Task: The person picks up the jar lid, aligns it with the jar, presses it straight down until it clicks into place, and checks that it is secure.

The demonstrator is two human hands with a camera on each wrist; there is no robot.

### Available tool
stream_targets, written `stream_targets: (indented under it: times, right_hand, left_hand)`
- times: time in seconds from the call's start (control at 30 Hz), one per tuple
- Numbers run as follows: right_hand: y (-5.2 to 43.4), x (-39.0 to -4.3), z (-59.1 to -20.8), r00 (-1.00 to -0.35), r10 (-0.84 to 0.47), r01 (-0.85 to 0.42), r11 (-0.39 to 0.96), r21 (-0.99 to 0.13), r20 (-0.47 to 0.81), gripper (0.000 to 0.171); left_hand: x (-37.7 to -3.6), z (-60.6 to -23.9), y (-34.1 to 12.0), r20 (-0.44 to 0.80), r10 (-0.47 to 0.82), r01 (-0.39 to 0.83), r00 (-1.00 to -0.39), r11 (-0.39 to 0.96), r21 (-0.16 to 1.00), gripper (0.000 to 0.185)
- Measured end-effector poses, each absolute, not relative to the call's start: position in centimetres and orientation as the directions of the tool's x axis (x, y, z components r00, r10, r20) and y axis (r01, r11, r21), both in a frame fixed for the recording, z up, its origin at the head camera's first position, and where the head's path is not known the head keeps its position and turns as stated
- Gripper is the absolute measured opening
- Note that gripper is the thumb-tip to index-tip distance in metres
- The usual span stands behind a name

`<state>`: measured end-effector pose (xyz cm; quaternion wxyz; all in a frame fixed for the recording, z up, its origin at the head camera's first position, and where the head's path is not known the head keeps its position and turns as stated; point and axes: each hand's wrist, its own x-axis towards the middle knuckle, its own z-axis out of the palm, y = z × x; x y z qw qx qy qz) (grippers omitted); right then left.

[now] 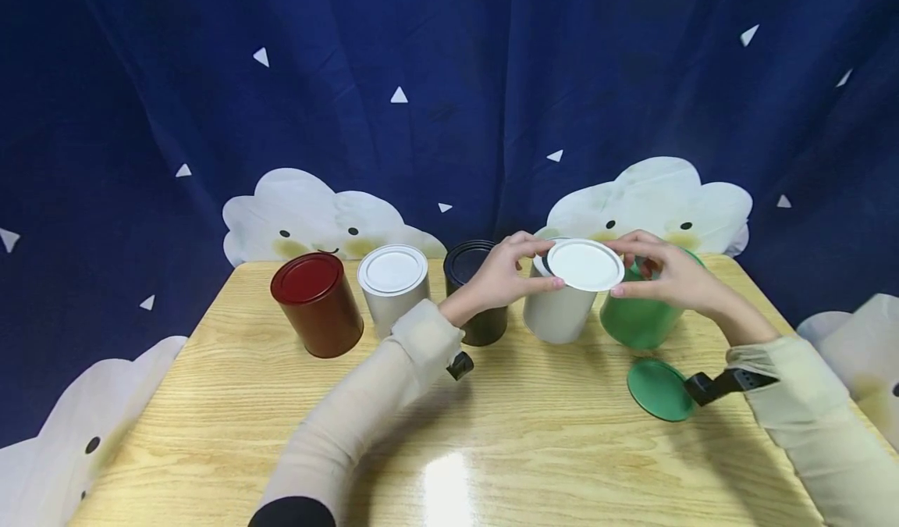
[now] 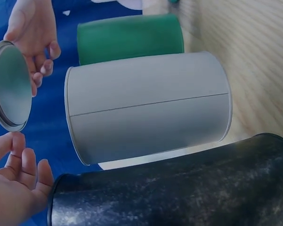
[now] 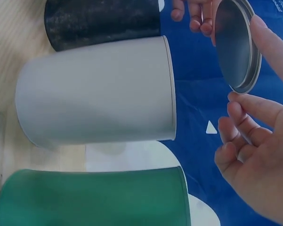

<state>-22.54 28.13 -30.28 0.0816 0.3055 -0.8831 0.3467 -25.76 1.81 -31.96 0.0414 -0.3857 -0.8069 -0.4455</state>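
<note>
Both hands hold a white lid (image 1: 585, 265) by its rim, just above an open white can (image 1: 558, 312). The left hand (image 1: 502, 273) pinches the lid's near-left edge with thumb and fingertips. The right hand (image 1: 663, 273) pinches the opposite edge, fingers curled round the rim. The lid sits roughly level over the can's mouth and is clear of it; the wrist views show a gap between the lid (image 2: 10, 84) and the can (image 2: 148, 106), with the lid's grey metal underside facing the opening. In the right wrist view the lid (image 3: 236, 44) is apart from the can (image 3: 96, 92), with fingertips (image 3: 247, 132) at its edge.

The white can stands upright on the wooden table (image 1: 211, 402), between a black can (image 1: 477, 293) on its left and a green can (image 1: 642, 316) on its right. The black can stands just beside it; whether they touch cannot be told. The green can has no lid on it. A green lid (image 1: 659, 389) lies flat on the table in front of it. Further left stand a second white can (image 1: 393, 285) and a red can (image 1: 318, 302), both lidded. A dark blue curtain (image 1: 449, 82) with cloud figures hangs behind the table.
</note>
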Motion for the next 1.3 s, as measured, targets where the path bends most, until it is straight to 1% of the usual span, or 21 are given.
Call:
stream_targets:
  times: [0.17,0.3,0.4,0.5,0.8,0.93,1.07,1.17,1.3]
  right_hand:
    - [28.4,-23.5,-30.0,-0.802,-0.489,-0.59,0.564,-0.578,0.342,0.055]
    - [28.5,-24.1,-29.8,-0.819,-0.475,-0.568,0.59,-0.574,0.322,0.055]
    - [28.4,-24.5,-29.8,-0.843,-0.453,-0.531,0.612,-0.587,0.29,0.054]
    - [28.4,-25.0,-30.1,-0.851,-0.455,-0.516,0.622,-0.589,0.264,0.054]
    - [28.5,-26.7,-30.5,-0.831,-0.504,-0.546,0.653,-0.526,0.237,0.055]
    - [28.4,-27.0,-30.5,-0.822,-0.521,-0.56,0.661,-0.499,0.231,0.054]
    - [28.3,-27.3,-30.6,-0.832,-0.517,-0.542,0.677,-0.499,0.201,0.056]
    - [28.3,-27.6,-30.6,-0.839,-0.516,-0.527,0.686,-0.501,0.175,0.059]
    - [28.2,-28.1,-31.0,-0.824,-0.542,-0.549,0.686,-0.478,0.168,0.059]
  left_hand:
    - [-26.5,-31.7,2.1,0.392,0.579,0.641,-0.715,0.319,0.698,0.056]
    - [-27.1,-31.7,2.3,0.38,0.591,0.647,-0.712,0.341,0.682,0.054]
    - [-27.6,-31.7,2.3,0.357,0.605,0.646,-0.712,0.364,0.671,0.054]
    - [-28.1,-31.8,2.3,0.328,0.619,0.64,-0.713,0.385,0.666,0.054]
    - [-29.4,-31.5,2.6,0.285,0.644,0.646,-0.71,0.435,0.627,0.054]
    - [-29.8,-31.6,2.7,0.244,0.637,0.628,-0.731,0.488,0.607,0.057]
    - [-29.9,-31.7,2.7,0.203,0.625,0.606,-0.753,0.542,0.582,0.06]
    - [-30.0,-31.8,2.8,0.186,0.626,0.609,-0.757,0.574,0.547,0.061]
    - [-30.1,-31.8,2.9,0.149,0.629,0.604,-0.763,0.611,0.512,0.061]
